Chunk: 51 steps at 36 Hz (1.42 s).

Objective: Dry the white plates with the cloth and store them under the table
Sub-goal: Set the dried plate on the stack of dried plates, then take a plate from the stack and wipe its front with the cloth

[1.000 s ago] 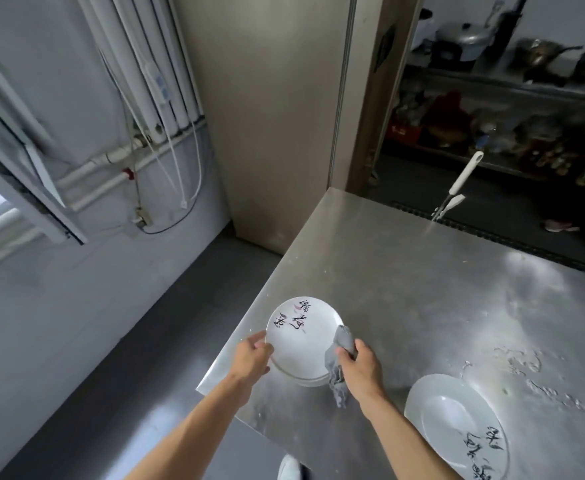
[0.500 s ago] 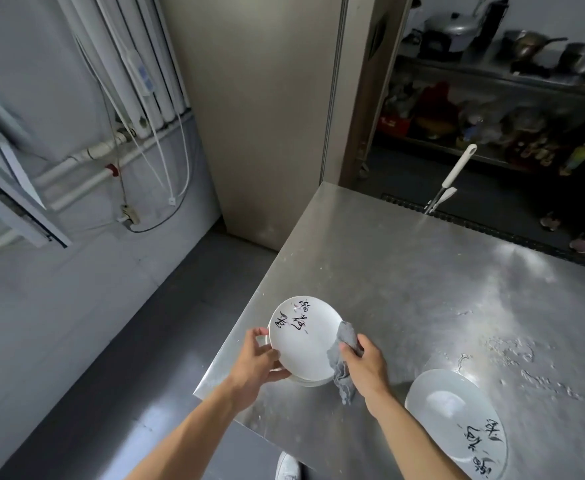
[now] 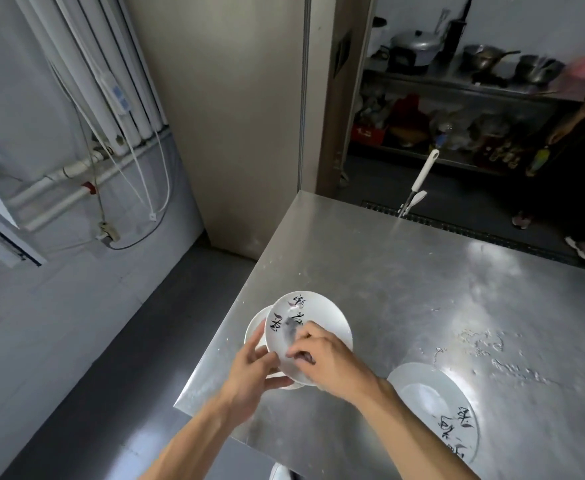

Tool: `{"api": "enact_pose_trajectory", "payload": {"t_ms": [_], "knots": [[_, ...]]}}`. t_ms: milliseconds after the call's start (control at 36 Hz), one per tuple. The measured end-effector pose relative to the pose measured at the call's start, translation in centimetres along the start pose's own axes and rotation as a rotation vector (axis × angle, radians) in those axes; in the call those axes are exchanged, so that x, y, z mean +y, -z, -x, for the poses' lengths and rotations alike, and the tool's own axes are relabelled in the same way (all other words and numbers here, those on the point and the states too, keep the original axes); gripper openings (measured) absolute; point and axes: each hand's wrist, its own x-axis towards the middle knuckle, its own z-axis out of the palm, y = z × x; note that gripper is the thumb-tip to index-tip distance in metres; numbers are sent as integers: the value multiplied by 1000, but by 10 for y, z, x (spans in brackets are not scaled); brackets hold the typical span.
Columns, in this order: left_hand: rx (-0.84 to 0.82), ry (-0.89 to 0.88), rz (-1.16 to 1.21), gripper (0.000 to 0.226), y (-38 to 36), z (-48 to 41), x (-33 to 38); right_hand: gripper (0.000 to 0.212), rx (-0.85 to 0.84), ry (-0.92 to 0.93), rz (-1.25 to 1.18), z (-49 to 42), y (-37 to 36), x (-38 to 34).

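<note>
My left hand [image 3: 253, 372] grips the plate [image 3: 322, 317] by its near rim, and my right hand [image 3: 329, 362] pinches the cloth [image 3: 293, 332] against it. I'd wipe outward, holding steady.

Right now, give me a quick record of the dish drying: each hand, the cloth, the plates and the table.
Left grip: holds the top plate by its left rim, tilted up
Right grip: presses the cloth on that plate's face
Cloth: grey, bunched under the fingers
Lower plate: under the top plate, at the table corner
Other plate: flat on the table, to the right, untouched
</note>
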Motion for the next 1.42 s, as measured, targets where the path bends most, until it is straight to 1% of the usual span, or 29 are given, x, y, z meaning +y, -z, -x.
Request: {"api": "enact_pose_trajectory", "payload": {"t_ms": [28, 83, 111, 139, 194, 222, 306, 361, 389, 444, 472, 500, 528, 611, 667, 722, 778, 833, 861, 917, 972, 1056, 1139, 1222, 1306, 1361, 1417], "knots": [[12, -5, 6, 74, 2, 1, 0, 28, -12, -6, -18, 3, 6, 2], [30, -4, 28, 73, 4, 4, 0, 43, 63, -27, -62, 10, 18, 9], [29, -5, 38, 73, 3, 6, 0, 47, 105, -30, -50, 13, 23, 12], [24, -7, 41, 73, 2, 9, 1, 47, 133, -23, -12, 16, 26, 14], [2, -15, 31, 72, -2, 15, 3, 42, 168, 14, 138, 17, 29, 15], [-18, -22, 14, 73, -4, 17, 5, 40, 180, 17, 166, 17, 29, 15], [-77, -45, -61, 74, -15, 24, 5, 38, 276, -62, 106, 14, 25, 4], [-73, -40, -66, 74, -24, 28, 4, 38, 319, -14, 102, 13, 19, -8], [-60, -37, -58, 72, -27, 28, 3, 38, 297, 63, 100, 13, 16, -14], [-8, -25, -13, 64, -28, 27, 1, 35, 182, 244, 129, 19, 12, -22], [17, -23, 12, 60, -26, 26, 1, 32, 130, 290, 152, 22, 13, -21], [31, -29, 26, 57, -24, 26, 2, 30, 110, 305, 176, 25, 16, -18], [34, -37, 29, 57, -21, 27, 3, 27, 130, 303, 212, 27, 20, -14], [50, -38, 17, 70, -17, 33, 11, 21, 258, 223, 303, 29, 33, -4], [36, -31, -16, 72, -19, 38, 11, 25, 301, 132, 320, 25, 37, -7], [3, -23, -38, 71, -26, 41, 9, 29, 331, 115, 297, 21, 37, -16], [-5, -20, -43, 68, -33, 43, 7, 29, 292, 229, 230, 20, 35, -28], [23, -11, -25, 60, -35, 41, 8, 26, 204, 398, 214, 24, 32, -36], [48, -9, -14, 56, -34, 39, 8, 24, 149, 431, 197, 27, 32, -35], [66, -26, -11, 50, -30, 39, 11, 23, 72, 363, 137, 33, 38, -29], [60, -47, -29, 58, -28, 41, 14, 23, 73, 257, 118, 34, 43, -18], [91, -35, -54, 71, -25, 43, 14, 21, 147, 131, 195, 33, 48, -9], [80, -29, -86, 71, -27, 46, 14, 26, 234, 56, 253, 32, 52, -6], [29, -16, -128, 72, -31, 49, 14, 38, 278, 94, 286, 30, 54, -11], [22, -10, -143, 75, -36, 51, 13, 44, 230, 221, 331, 33, 53, -19], [37, -35, -127, 72, -36, 52, 14, 42, 233, 261, 352, 35, 58, -18], [84, -50, -93, 73, -29, 51, 15, 33, 295, 215, 347, 40, 66, -10]]}}
